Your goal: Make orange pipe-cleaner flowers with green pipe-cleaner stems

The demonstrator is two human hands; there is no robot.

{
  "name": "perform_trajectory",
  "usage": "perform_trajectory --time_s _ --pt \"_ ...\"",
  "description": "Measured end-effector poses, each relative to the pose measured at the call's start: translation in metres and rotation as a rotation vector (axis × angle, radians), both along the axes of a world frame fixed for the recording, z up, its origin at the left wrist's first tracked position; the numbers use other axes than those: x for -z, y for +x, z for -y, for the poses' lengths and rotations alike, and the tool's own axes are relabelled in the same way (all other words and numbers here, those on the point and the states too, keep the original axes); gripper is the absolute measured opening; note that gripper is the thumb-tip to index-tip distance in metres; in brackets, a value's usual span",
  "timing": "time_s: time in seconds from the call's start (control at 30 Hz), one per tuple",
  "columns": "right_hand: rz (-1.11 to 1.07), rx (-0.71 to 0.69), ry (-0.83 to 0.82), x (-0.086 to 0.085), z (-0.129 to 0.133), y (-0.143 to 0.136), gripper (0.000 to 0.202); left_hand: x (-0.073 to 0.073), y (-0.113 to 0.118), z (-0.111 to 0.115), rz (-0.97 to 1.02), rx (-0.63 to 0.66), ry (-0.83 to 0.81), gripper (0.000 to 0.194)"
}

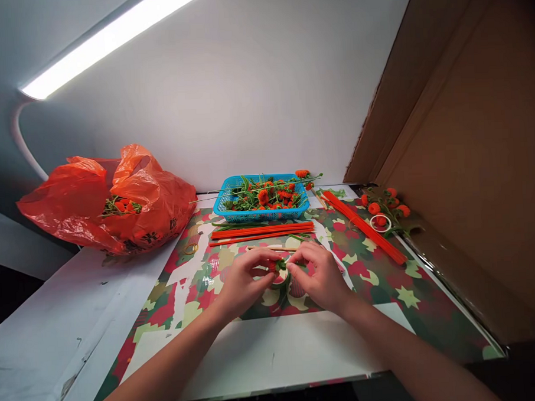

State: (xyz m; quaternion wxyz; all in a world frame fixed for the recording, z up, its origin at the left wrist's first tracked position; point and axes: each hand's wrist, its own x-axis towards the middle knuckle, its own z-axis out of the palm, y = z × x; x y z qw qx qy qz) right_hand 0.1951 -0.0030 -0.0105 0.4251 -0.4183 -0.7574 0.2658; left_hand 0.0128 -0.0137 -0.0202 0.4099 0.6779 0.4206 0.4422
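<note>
Between my hands, at the middle of the table, is a small red flower head with green at its base (278, 264). My left hand (248, 279) pinches the red part between thumb and fingers. From the other side, my right hand (318, 276) has thumb and forefinger closed at the green part; the exact point of grip is too small to make out. Under the fingertips lies a round, pale-rimmed thing (280, 280), partly hidden. Just beyond the hands is a thin wooden stick (274, 248). Red-orange rods resembling pipe cleaners (262, 231) lie behind it.
A blue basket (263, 215) of orange flowers and green stems stands against the wall. An orange plastic bag (161, 199) sits left. Another rod bundle (366, 228), a white ring (381, 223) and flowers (394, 204) lie right, beside a cardboard panel (465, 156). A lamp (110, 42) hangs overhead.
</note>
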Motion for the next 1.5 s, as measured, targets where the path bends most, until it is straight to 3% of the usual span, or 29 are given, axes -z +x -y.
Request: perform_trajectory --time_s 0.13,0.27,0.4,0.47,0.57,0.8,0.9,1.0,1.2,1.33,1.5 --pt "-0.106 0.041 -0.228 0.002 0.000 -0.003 0.014 0.006 0.001 0.002 -0.144 -0.050 0.310 0.015" --pt "-0.156 -0.054 -0.255 -0.002 -0.001 0.000 0.004 0.011 0.002 0.001 -0.013 -0.067 0.135 0.015" --pt "-0.125 -0.103 -0.176 -0.005 -0.003 0.005 0.012 0.014 0.004 0.000 0.195 -0.046 -0.021 0.015" --pt "-0.067 -0.164 -0.167 -0.003 -0.004 0.005 0.012 0.015 0.005 0.000 0.225 -0.046 -0.014 0.016" --pt "-0.040 -0.244 -0.209 0.005 -0.006 0.002 0.027 0.017 0.005 0.001 0.190 -0.057 0.042 0.015" --pt "-0.112 -0.207 -0.273 0.009 -0.002 -0.003 0.033 0.018 0.006 0.004 0.083 -0.110 0.191 0.015" --pt "-0.093 -0.167 -0.218 0.007 0.000 -0.004 0.029 0.016 0.006 0.005 0.040 -0.120 0.282 0.013" --pt "-0.035 -0.121 -0.064 0.007 0.000 -0.003 0.025 0.010 0.005 0.007 -0.026 -0.086 0.339 0.015" --pt "0.272 -0.074 0.244 0.012 -0.005 -0.001 0.022 0.005 0.005 0.006 -0.134 -0.171 0.357 0.004" --pt "0.391 -0.059 0.333 0.016 -0.006 0.000 0.023 0.007 0.005 0.003 -0.180 -0.142 0.255 0.007" --pt "0.402 -0.069 0.384 0.019 -0.007 -0.002 0.024 0.012 0.005 0.000 -0.045 -0.080 0.087 0.011"
